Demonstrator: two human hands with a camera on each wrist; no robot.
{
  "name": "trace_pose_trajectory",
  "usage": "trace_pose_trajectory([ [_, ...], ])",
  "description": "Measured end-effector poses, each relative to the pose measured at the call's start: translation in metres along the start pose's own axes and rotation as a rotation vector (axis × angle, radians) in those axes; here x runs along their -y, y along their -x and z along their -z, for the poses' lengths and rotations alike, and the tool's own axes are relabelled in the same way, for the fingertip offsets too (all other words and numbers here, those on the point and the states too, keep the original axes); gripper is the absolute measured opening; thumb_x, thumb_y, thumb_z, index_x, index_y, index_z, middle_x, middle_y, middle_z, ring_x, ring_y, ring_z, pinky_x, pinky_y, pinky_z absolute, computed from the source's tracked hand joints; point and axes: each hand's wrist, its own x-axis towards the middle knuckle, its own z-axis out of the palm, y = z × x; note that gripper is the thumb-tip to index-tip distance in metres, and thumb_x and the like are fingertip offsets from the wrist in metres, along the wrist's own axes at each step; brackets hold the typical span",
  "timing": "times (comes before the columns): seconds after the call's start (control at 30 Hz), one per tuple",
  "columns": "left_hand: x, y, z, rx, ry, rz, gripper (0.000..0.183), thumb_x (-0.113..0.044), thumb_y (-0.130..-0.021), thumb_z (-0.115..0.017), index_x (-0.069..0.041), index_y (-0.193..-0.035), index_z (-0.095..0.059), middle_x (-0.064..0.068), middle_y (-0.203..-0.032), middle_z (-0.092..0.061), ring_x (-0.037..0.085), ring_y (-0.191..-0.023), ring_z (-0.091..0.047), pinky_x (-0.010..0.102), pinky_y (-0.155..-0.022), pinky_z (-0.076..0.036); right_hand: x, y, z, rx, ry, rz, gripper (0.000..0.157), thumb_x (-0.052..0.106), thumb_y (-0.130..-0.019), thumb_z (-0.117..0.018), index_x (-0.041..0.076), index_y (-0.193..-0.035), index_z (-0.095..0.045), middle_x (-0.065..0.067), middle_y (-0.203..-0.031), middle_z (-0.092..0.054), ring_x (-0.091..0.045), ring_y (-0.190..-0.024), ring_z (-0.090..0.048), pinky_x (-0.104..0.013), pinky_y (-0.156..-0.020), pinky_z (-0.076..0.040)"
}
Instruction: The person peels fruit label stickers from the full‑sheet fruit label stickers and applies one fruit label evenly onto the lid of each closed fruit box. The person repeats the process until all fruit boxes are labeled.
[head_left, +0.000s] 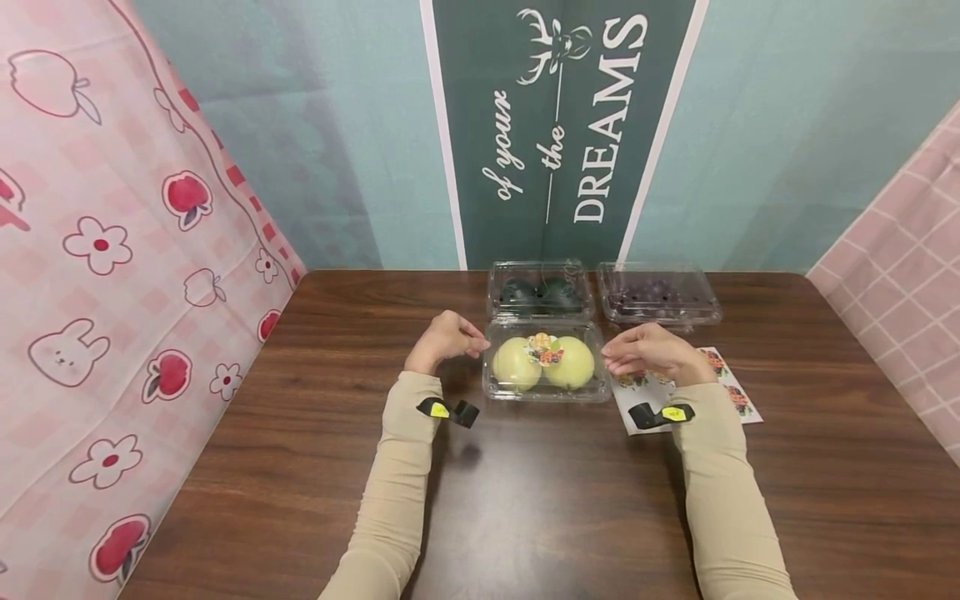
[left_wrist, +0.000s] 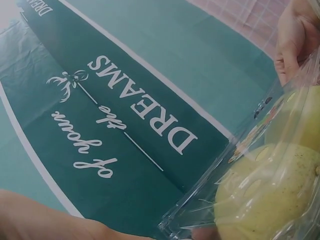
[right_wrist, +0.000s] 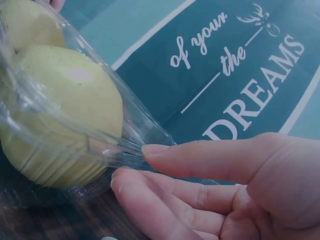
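A clear plastic clamshell box [head_left: 551,397] sits between my two hands in the head view. Inside it are two round, pale yellow-green fruits [head_left: 517,364]. A colourful fruit-print sticker [head_left: 545,350] is on its lid. My left hand [head_left: 447,340] pinches the box's left edge; part of its grip is hidden in the left wrist view. At the opposite edge, my right hand [head_left: 654,350] holds the plastic rim between thumb [right_wrist: 160,152] and index finger, the other fingers curled below.
Behind stands another clear box [head_left: 495,292] with dark green fruits [head_left: 558,293]. To its right, a third box [head_left: 708,317] contains dark purple fruit [head_left: 651,293]. A sticker sheet [head_left: 738,402] lies partly under the right hand and wrist. Fabric [head_left: 360,133] hangs behind the brown table [head_left: 300,433].
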Motion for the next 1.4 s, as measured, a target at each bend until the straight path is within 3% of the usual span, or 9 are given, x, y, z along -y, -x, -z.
trace_pose_trajectory([
  [0.23,0.007,0.001,0.008,0.003,-0.004,-0.019,0.022,-0.017,-0.087,-0.072,0.002,-0.097,-0.073,0.018,-0.088,-0.076,0.031,-0.092,-0.074,0.034,-0.088,-0.057,0.002,-0.005,-0.009,0.004,0.024,0.035,0.044,0.008,-0.094,-0.058,-0.021,-0.125,-0.048,0.007,-0.076,-0.072,-0.002,-0.073,-0.069,-0.019,-0.073,-0.058],
  [0.33,0.01,0.001,0.012,0.012,0.004,-0.01,0.02,-0.016,-0.086,-0.072,0.001,-0.096,-0.074,0.016,-0.086,-0.076,0.027,-0.087,-0.074,0.032,-0.086,-0.057,0.003,-0.007,-0.014,0.008,0.019,0.05,0.047,0.009,-0.095,-0.058,-0.023,-0.127,-0.045,0.006,-0.075,-0.071,-0.002,-0.073,-0.069,-0.019,-0.073,-0.058],
  [0.5,0.014,0.002,0.019,0.024,0.002,-0.011,0.019,-0.017,-0.085,-0.073,0.0,-0.093,-0.074,0.013,-0.081,-0.077,0.017,-0.078,-0.074,0.028,-0.079,-0.057,0.003,-0.011,-0.022,0.021,-0.009,0.077,0.043,0.006,-0.094,-0.057,-0.024,-0.123,-0.047,0.005,-0.074,-0.071,-0.003,-0.072,-0.069,-0.019,-0.07,-0.058],
  [0.77,0.025,0.006,0.027,-0.018,-0.015,0.018,0.023,-0.016,-0.088,-0.07,0.004,-0.101,-0.072,0.017,-0.088,-0.076,0.022,-0.084,-0.073,0.024,-0.073,-0.053,0.008,-0.019,-0.04,0.028,-0.017,0.097,0.041,0.004,-0.093,-0.057,-0.026,-0.12,-0.047,0.005,-0.072,-0.07,-0.004,-0.069,-0.069,-0.019,-0.069,-0.058],
  [0.9,0.03,0.01,0.032,-0.024,-0.001,0.034,0.024,-0.015,-0.088,-0.069,0.004,-0.103,-0.071,0.018,-0.092,-0.076,0.024,-0.087,-0.073,0.03,-0.079,-0.055,0.01,-0.022,-0.051,0.02,-0.029,0.116,0.04,0.003,-0.093,-0.057,-0.026,-0.119,-0.047,0.005,-0.07,-0.069,-0.004,-0.067,-0.068,-0.02,-0.067,-0.058],
  [1.1,0.036,0.015,0.04,-0.039,0.004,0.061,0.025,-0.015,-0.09,-0.067,0.003,-0.106,-0.071,0.02,-0.098,-0.075,0.03,-0.096,-0.07,0.036,-0.087,-0.054,0.013,-0.028,-0.065,-0.015,-0.046,0.127,0.038,0.002,-0.092,-0.057,-0.025,-0.117,-0.05,0.005,-0.068,-0.068,-0.004,-0.064,-0.068,-0.02,-0.065,-0.059],
  [1.4,0.045,0.023,0.052,-0.063,-0.024,0.078,0.025,-0.016,-0.092,-0.065,0.003,-0.108,-0.07,0.02,-0.102,-0.074,0.02,-0.089,-0.069,0.027,-0.08,-0.052,0.016,-0.034,-0.092,-0.101,-0.075,0.174,0.035,0.002,-0.091,-0.057,-0.025,-0.113,-0.053,0.005,-0.064,-0.066,-0.005,-0.06,-0.066,-0.022,-0.063,-0.059],
])
